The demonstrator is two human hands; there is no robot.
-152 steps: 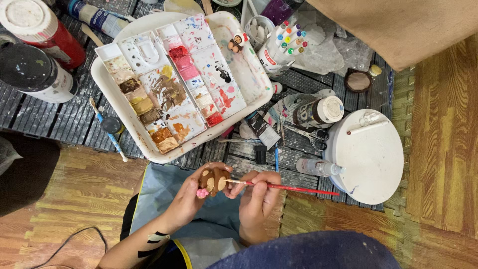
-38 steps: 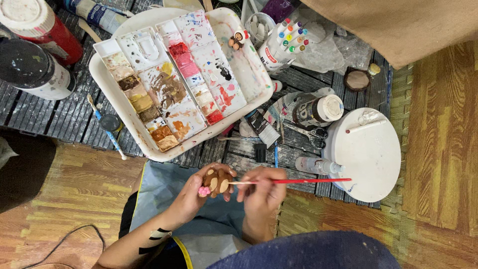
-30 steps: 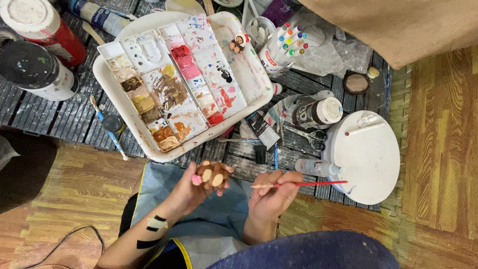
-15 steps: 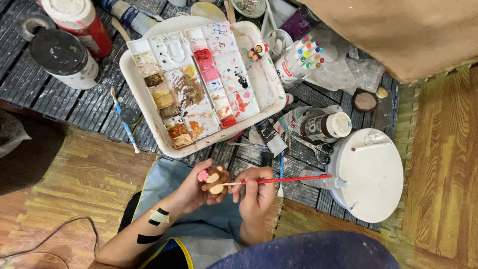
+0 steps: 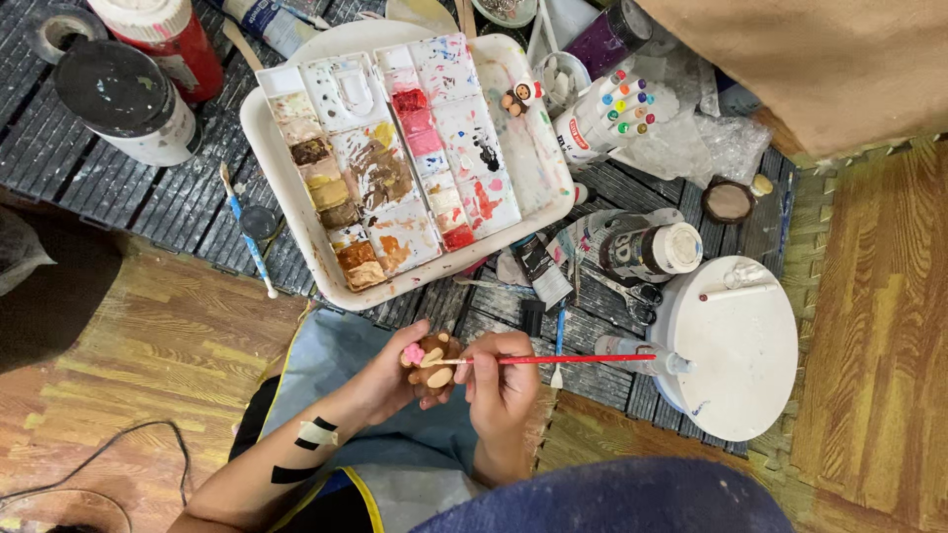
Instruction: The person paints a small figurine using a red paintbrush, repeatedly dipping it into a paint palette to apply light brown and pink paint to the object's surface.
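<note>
White palette tray [image 5: 553,163] with brown and red paints, left hand [image 5: 390,370] clasping brown figurine [image 5: 432,361], right hand [image 5: 502,380] pinching red brush [image 5: 563,359]

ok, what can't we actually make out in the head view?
- Figurine: the left hand covers its underside; painted detail too small.
- Brush tip: too fine to tell whether it touches the figurine; the right hand hides part of the handle.
- Red jar: cut off by the top edge.

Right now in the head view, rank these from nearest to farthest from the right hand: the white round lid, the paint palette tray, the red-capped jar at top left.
1. White round lid: just right of the right hand.
2. Paint palette tray: above, up the mat.
3. Red jar: far top left corner.
</note>
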